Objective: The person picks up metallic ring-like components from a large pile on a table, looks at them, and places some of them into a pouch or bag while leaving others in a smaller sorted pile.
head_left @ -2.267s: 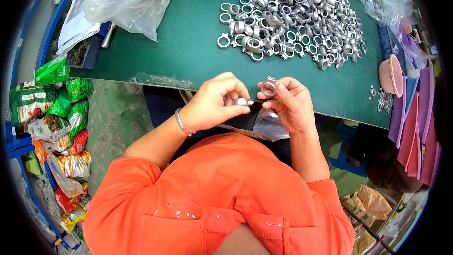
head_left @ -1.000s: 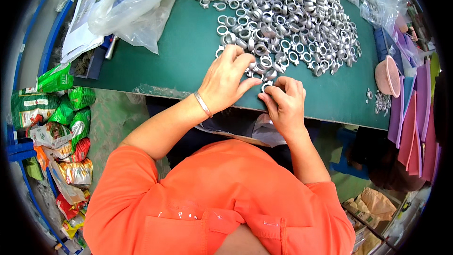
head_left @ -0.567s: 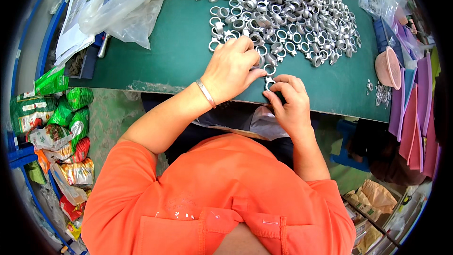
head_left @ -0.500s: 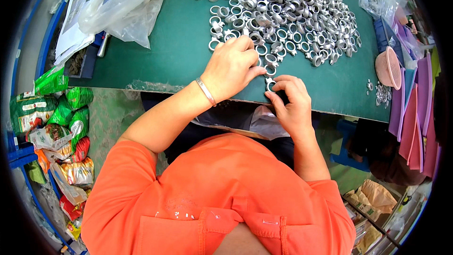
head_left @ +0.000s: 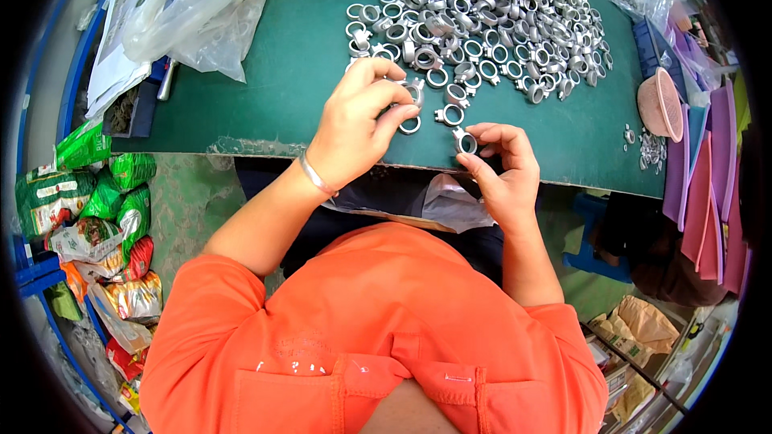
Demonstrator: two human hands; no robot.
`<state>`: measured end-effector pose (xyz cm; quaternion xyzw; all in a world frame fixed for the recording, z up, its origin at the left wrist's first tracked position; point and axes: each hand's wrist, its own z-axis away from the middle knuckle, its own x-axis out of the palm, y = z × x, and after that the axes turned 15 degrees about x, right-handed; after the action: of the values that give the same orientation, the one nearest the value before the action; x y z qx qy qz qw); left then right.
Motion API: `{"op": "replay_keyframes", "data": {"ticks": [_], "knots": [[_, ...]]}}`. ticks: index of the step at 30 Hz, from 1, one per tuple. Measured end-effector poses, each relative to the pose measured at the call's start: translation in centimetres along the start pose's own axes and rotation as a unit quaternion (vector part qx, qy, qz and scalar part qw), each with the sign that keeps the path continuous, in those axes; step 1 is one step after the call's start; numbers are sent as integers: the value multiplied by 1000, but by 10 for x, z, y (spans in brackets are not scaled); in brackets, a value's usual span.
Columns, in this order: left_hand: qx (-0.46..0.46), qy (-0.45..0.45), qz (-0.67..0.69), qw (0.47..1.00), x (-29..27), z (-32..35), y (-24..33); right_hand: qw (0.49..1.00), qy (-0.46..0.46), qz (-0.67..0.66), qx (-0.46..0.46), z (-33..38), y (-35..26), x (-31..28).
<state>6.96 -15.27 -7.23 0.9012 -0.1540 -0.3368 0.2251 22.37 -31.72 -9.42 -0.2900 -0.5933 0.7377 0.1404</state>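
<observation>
My right hand (head_left: 511,167) pinches a silver-grey metal ring (head_left: 465,141) with a small lug between thumb and fingers, just above the near edge of the green table. My left hand (head_left: 354,122), with a bangle at its wrist, curls its fingers at a second metal ring (head_left: 415,92); thumb and forefinger are close together at its side. Just below that thumb is another ring (head_left: 410,125). Between the hands a loose ring (head_left: 449,115) lies on the table. Beyond them spreads a big pile of similar rings (head_left: 482,24).
Clear plastic bags (head_left: 201,24) and papers (head_left: 121,72) cover the table's far left. At the right are a pink basket (head_left: 661,109), small metal parts (head_left: 652,150) and pink and purple sheets (head_left: 706,201). Coloured packets (head_left: 92,185) fill a blue rack at left.
My left hand has moved left and slightly nearer, away from my right hand. The ring in my right hand now shows fully, and a wider gap has opened between the hands.
</observation>
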Motion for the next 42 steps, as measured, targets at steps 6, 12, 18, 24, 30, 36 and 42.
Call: {"op": "replay_keyframes", "data": {"ticks": [6, 12, 18, 24, 30, 36, 42], "knots": [[-275, 115, 584, 755, 7, 36, 14, 981, -68, -168, -73, -1, 1, 5], [-353, 106, 698, 613, 10, 46, 28, 860, -229, -435, 133, 3, -3, 4], [-371, 100, 670, 635, 5, 43, 29, 887, -208, -383, 155, 6, -8, 9], [-137, -68, 309, 939, -8, 45, 33, 974, -152, 102, -135, 14, -15, 15], [-42, -59, 104, 992, -6, 43, 30, 942, 65, 256, -205, -10, -16, 17], [-271, 58, 381, 882, 8, 37, 36, 958, 9, 201, -204, -14, -15, 19], [-306, 94, 497, 806, -4, 43, 25, 960, 3, 171, -222, -18, -23, 26]]}}
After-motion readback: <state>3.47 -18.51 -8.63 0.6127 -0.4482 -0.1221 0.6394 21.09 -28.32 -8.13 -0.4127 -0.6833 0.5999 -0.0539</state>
